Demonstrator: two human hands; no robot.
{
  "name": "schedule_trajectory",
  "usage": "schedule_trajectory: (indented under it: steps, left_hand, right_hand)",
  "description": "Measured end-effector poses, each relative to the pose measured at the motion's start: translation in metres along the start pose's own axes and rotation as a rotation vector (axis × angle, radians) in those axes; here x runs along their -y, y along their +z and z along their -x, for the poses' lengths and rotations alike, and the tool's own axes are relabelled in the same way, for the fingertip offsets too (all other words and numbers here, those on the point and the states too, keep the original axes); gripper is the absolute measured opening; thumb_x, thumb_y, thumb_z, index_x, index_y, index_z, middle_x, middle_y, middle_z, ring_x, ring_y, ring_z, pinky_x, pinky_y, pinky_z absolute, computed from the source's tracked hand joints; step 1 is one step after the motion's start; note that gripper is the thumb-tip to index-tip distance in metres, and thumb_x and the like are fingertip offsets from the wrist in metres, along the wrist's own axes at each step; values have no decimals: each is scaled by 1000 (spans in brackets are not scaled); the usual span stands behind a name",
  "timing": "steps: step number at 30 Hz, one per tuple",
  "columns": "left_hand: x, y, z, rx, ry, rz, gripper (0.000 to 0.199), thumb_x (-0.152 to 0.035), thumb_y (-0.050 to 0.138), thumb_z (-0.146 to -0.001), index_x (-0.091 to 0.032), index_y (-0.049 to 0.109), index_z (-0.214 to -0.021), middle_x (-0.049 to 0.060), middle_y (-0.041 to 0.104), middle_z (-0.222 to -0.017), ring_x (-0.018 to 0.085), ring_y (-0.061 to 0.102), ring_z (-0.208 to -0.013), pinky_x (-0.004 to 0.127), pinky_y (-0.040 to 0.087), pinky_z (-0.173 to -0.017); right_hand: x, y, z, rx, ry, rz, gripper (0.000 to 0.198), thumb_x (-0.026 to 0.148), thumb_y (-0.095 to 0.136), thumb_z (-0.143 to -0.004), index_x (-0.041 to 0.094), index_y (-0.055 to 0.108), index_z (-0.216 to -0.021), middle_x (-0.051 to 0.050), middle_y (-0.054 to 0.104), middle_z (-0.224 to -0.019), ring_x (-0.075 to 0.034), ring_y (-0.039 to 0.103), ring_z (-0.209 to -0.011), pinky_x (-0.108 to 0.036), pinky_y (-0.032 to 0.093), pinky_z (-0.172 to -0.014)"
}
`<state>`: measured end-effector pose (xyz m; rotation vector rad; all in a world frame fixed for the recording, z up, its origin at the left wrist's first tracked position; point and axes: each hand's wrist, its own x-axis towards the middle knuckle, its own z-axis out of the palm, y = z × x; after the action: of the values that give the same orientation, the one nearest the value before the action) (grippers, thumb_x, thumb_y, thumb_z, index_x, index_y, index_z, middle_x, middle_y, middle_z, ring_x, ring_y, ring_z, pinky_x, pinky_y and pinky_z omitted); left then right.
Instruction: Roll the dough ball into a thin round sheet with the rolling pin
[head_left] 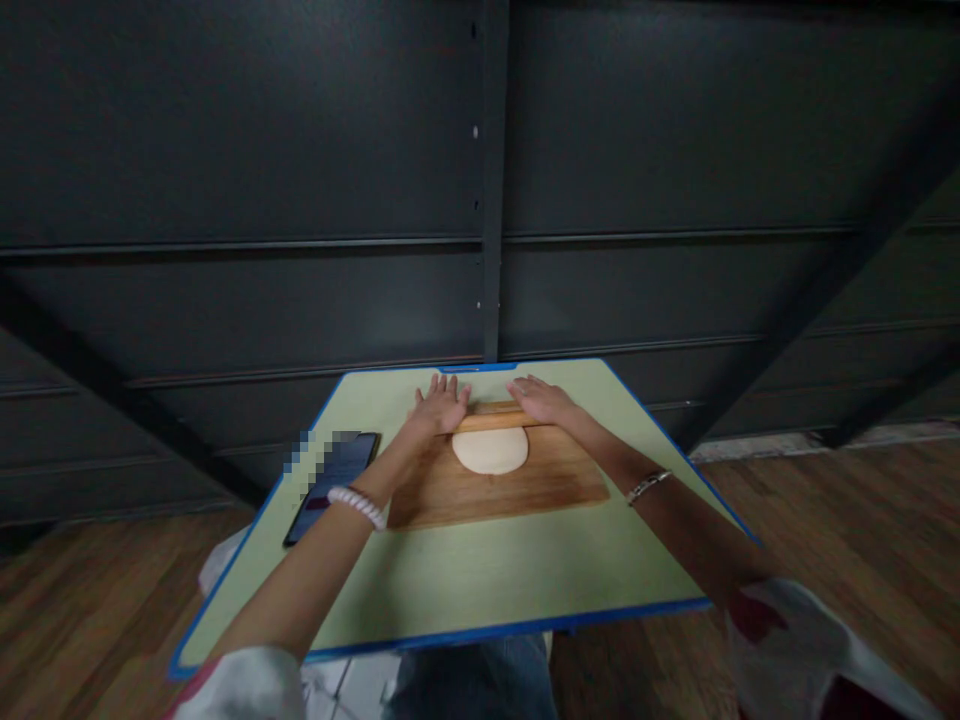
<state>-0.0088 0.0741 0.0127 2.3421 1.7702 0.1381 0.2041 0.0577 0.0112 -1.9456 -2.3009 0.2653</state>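
A wooden rolling pin [491, 421] lies crosswise over the far part of a flattened piece of pale dough [490, 452]. My left hand [442, 405] rests on the pin's left end, fingers spread and pointing away from me. On the right end lies my right hand [541, 399], palm down with its fingers stretched out. The dough is smooth and rounded on the near side; its far edge is hidden by the pin. Under it is a brown wooden board [555, 485], partly covered by my left forearm.
The board sits on a small pale green table [480, 590] with a blue rim. A phone [341, 480] lies left of the board, near my left forearm. Dark metal panels [300, 150] stand just behind the table. Wooden flooring [847, 530] shows around it.
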Motion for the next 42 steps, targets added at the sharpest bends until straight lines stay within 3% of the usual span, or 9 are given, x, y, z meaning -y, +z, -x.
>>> schedule_trajectory:
  steps: [4,9,12,16,19,24,30,35,42]
  left_hand:
    - [1,-3,-13,-110,-46,76,66,-50,6,-92,-11,30,-141,11,22,-150,28,11,-139,58,15,-108]
    - [6,-4,-26,-242,-63,67,60,-43,8,-93,-12,44,-132,11,35,-145,26,18,-138,59,21,-106]
    - [7,-3,-27,-219,-106,25,57,-41,14,-92,-13,41,-134,12,32,-146,27,16,-139,60,23,-105]
    - [3,-4,-16,-86,-122,-56,61,-42,21,-90,-9,29,-141,13,18,-150,28,7,-140,59,16,-108]
    - [-1,-6,-3,-32,-102,-85,62,-42,19,-90,-10,28,-142,12,16,-151,28,6,-140,61,12,-108]
    - [-4,-1,20,-24,-93,-108,59,-39,14,-90,-13,36,-138,11,23,-149,27,11,-139,64,14,-105]
    - [-9,9,51,-191,-4,-199,55,-33,18,-89,-9,44,-132,15,35,-144,27,19,-138,59,17,-106]
    - [-15,16,84,-326,23,-213,51,-32,20,-90,-8,53,-120,17,55,-125,28,41,-124,46,30,-102]
    - [-27,28,138,-442,38,-217,62,-46,23,-91,-2,38,-133,23,45,-133,34,44,-119,46,29,-99]
  right_hand:
    - [-4,0,-18,-110,40,-16,55,43,21,-96,7,46,-128,-17,47,-135,-22,42,-126,-31,30,-103]
    - [-9,0,-31,-146,160,-18,54,42,17,-97,8,50,-122,-19,57,-123,-25,54,-113,-34,37,-94]
    - [-12,2,-34,-113,170,-29,55,43,16,-96,8,49,-124,-19,55,-126,-24,51,-117,-33,36,-96]
    - [-11,6,-27,-35,128,-47,56,44,19,-96,7,41,-133,-16,39,-141,-21,36,-130,-33,29,-104]
    - [-7,6,-13,6,98,-36,56,45,17,-96,12,40,-135,-12,36,-144,-21,28,-134,-37,24,-107]
    - [2,5,15,-69,42,-3,54,43,13,-96,17,39,-136,-8,37,-144,-22,25,-136,-46,20,-108]
    - [9,7,50,-136,-49,153,49,24,21,-93,5,45,-132,-13,42,-140,-20,32,-133,-35,22,-109]
    - [15,11,81,-234,-103,189,50,22,20,-93,2,45,-131,-16,47,-136,-21,37,-130,-33,24,-108]
    - [24,18,127,-366,-118,104,50,32,21,-95,11,38,-138,-10,40,-142,-21,31,-133,-38,26,-108]
